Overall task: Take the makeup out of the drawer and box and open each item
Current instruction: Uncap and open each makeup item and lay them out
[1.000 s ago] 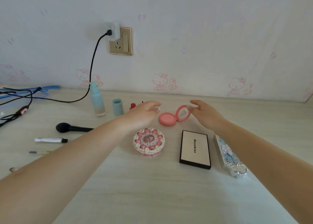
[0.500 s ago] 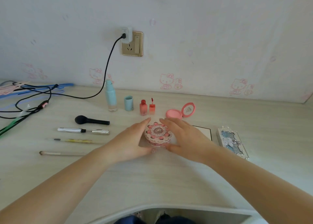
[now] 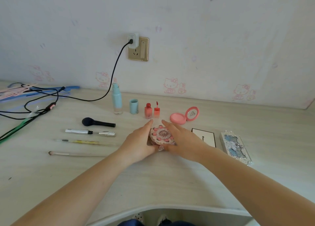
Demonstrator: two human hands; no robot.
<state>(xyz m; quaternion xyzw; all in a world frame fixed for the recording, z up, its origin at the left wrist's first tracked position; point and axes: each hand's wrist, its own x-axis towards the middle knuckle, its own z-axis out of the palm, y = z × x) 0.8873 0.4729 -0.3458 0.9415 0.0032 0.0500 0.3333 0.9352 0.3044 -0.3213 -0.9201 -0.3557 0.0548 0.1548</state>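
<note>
Cupping it from both sides at the centre of the frame, the left hand (image 3: pixel 139 143) and the right hand (image 3: pixel 182 140) are wrapped around a round pink compact (image 3: pixel 162 135) trimmed with small beads (its lid tilted slightly toward the camera), fingers curled along its rim and thumbs tucked under its near edge. The compact is held just above the pale bench (image 3: pixel 153 179). Above it in the frame, an opened pink blush case (image 3: pixel 184 116) is seen with its lid raised, beside an uncapped red lip tint (image 3: pixel 148 111) and a blue bottle (image 3: pixel 117 99). At right, a black-edged palette (image 3: pixel 207 138) and a jewelled blue case (image 3: pixel 236 146) lie flat. Brushes (image 3: pixel 98 122) are laid out at left.
</note>
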